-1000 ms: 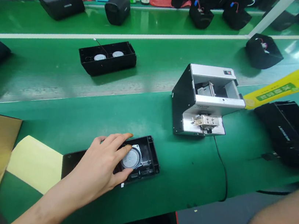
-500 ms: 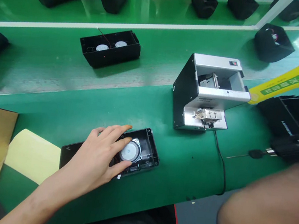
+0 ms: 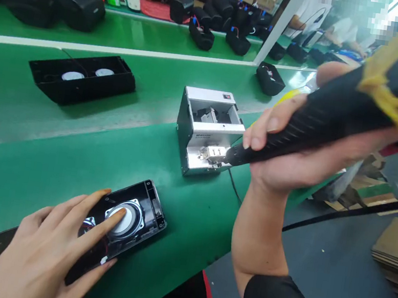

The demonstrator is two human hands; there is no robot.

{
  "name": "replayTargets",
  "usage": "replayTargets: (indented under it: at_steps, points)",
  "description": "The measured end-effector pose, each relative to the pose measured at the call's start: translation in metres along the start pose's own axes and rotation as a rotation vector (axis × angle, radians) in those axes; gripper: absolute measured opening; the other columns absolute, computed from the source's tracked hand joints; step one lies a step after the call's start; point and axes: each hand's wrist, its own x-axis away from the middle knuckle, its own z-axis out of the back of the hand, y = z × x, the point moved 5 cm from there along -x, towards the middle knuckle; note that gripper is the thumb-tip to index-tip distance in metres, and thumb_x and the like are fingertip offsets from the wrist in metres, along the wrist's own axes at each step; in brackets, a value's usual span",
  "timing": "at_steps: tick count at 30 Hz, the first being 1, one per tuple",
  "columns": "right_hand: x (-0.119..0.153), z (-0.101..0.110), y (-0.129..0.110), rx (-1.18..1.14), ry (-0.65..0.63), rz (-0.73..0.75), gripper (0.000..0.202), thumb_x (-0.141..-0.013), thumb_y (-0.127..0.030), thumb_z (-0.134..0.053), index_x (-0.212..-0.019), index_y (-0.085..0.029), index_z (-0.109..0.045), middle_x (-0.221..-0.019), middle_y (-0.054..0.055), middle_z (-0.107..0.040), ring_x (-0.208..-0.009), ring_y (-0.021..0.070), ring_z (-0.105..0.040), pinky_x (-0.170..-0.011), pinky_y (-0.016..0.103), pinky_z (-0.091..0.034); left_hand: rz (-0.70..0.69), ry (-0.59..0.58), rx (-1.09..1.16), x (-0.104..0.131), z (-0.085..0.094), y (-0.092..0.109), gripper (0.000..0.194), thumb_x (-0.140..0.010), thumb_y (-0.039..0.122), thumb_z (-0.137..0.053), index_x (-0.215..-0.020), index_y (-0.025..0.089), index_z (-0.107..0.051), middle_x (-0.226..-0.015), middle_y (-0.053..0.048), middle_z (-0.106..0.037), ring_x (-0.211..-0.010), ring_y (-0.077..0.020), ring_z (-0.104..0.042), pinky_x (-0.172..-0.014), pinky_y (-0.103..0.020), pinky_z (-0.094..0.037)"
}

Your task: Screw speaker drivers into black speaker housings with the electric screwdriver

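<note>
My left hand [image 3: 48, 241] lies across a black speaker housing [image 3: 139, 245] on the green bench, thumb at its near edge and fingers over the far side. One fingertip is on the round silver-backed speaker driver [image 3: 128, 222] inside. My right hand [image 3: 292, 169] is wrapped round a black electric screwdriver [image 3: 321, 119] with yellow ties on its body. The screwdriver's nose meets the metal outlet block [image 3: 215, 154] on the front of the silver and black screw feeder [image 3: 211, 130]. The bit itself is hidden.
An open black housing [image 3: 81, 90] with two drivers lies farther back on the left. Several black speakers [image 3: 80, 6] line the far bench, where other people's hands and arms show. A dark cable [image 3: 353, 210] runs at the right above stacked cardboard [image 3: 397, 255].
My right hand has brought the screwdriver from the far right up to the screw feeder. My left hand stays on the housing, its fingers shifted over the driver. The view has swung right.
</note>
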Motion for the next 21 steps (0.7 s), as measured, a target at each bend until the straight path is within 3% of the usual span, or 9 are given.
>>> replayTargets:
  at_steps: [2, 6, 11, 15, 19, 21]
  points:
    - [0.002, -0.004, 0.009, -0.043, 0.000, 0.037, 0.083, -0.092, -0.083, 0.002, -0.139, -0.032, -0.045, -0.100, 0.012, -0.067, -0.057, 0.0244, -0.057, -0.048, 0.041, -0.048, -0.032, 0.009, -0.006, -0.008, 0.000, 0.008, 0.057, -0.095, 0.034, -0.056, -0.151, 0.040, -0.046, -0.159, -0.015, -0.048, -0.130, -0.0470, -0.058, -0.090, -0.064, -0.051]
    - [0.002, -0.021, 0.027, 0.085, -0.199, 0.144, 0.090, -0.087, -0.093, -0.028, -0.158, -0.038, -0.030, -0.093, 0.009, -0.068, -0.066, 0.0311, -0.068, -0.053, 0.043, -0.052, -0.086, 0.014, -0.011, -0.023, 0.000, 0.022, 0.056, -0.091, 0.034, -0.059, -0.147, 0.037, -0.052, -0.159, -0.017, -0.049, -0.130, -0.0459, -0.058, -0.089, -0.063, -0.053]
    - [0.000, -0.021, 0.038, -0.038, -0.217, 0.082, 0.113, -0.071, -0.103, 0.002, -0.155, -0.038, -0.039, -0.083, 0.006, -0.067, -0.065, 0.0277, -0.066, -0.056, 0.044, -0.056, -0.113, 0.028, -0.024, -0.030, -0.003, 0.028, 0.059, -0.089, 0.033, -0.061, -0.147, 0.035, -0.052, -0.157, -0.019, -0.049, -0.129, -0.0454, -0.059, -0.088, -0.064, -0.052]
    - [0.001, -0.016, 0.040, -0.107, -0.229, 0.040, 0.119, -0.066, -0.107, -0.004, -0.158, -0.039, -0.033, -0.080, 0.003, -0.066, -0.063, 0.0261, -0.062, -0.056, 0.043, -0.056, -0.099, 0.024, -0.016, -0.028, -0.003, 0.027, 0.059, -0.091, 0.037, -0.061, -0.148, 0.036, -0.052, -0.159, -0.018, -0.049, -0.130, -0.0452, -0.058, -0.090, -0.065, -0.052]
    - [0.006, -0.015, 0.036, -0.123, -0.280, 0.057, 0.114, -0.070, -0.105, -0.005, -0.161, -0.040, -0.028, -0.085, 0.004, -0.066, -0.061, 0.0267, -0.063, -0.054, 0.042, -0.054, -0.094, 0.012, 0.050, -0.026, 0.003, 0.022, 0.062, -0.094, 0.054, -0.062, -0.152, 0.038, -0.049, -0.166, -0.011, -0.043, -0.136, -0.0427, -0.055, -0.095, -0.063, -0.053]
    - [0.009, -0.014, 0.026, -0.109, -0.269, 0.073, 0.114, -0.071, -0.104, 0.000, -0.161, -0.038, -0.026, -0.088, 0.005, -0.065, -0.055, 0.0245, -0.059, -0.049, 0.040, -0.048, -0.082, 0.013, 0.093, -0.028, 0.006, 0.020, 0.056, -0.099, 0.053, -0.055, -0.153, 0.038, -0.049, -0.167, -0.008, -0.044, -0.138, -0.0398, -0.055, -0.096, -0.061, -0.054]
